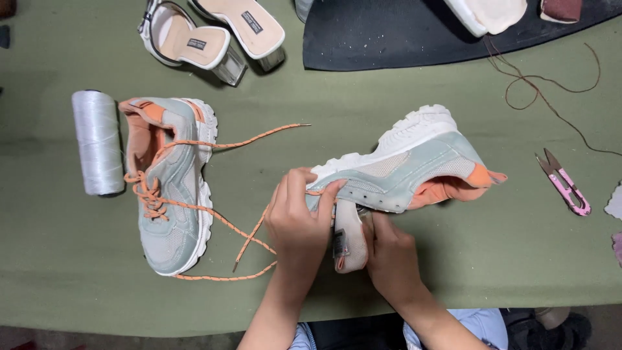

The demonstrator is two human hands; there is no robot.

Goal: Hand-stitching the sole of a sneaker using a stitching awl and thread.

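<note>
Sneakers (414,162) and (172,188): pale mint-grey, white soles, orange lining. Laces (194,206) orange, speckled. Cloth (389,259) olive green. Spool (97,142) white. Snips (567,185) pink. Heels (210,35) beige, white straps, clear blocks. Mat (389,32) black. Thread (551,84) brown.

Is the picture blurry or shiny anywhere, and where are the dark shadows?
Head view: mostly sharp and evenly lit; soft shadows lie under the left hand, the right hand and the held sneaker. The white thread spool has a mild sheen, as do the clear heels of the sandals. Straight edges bend slightly near the corners.
</note>
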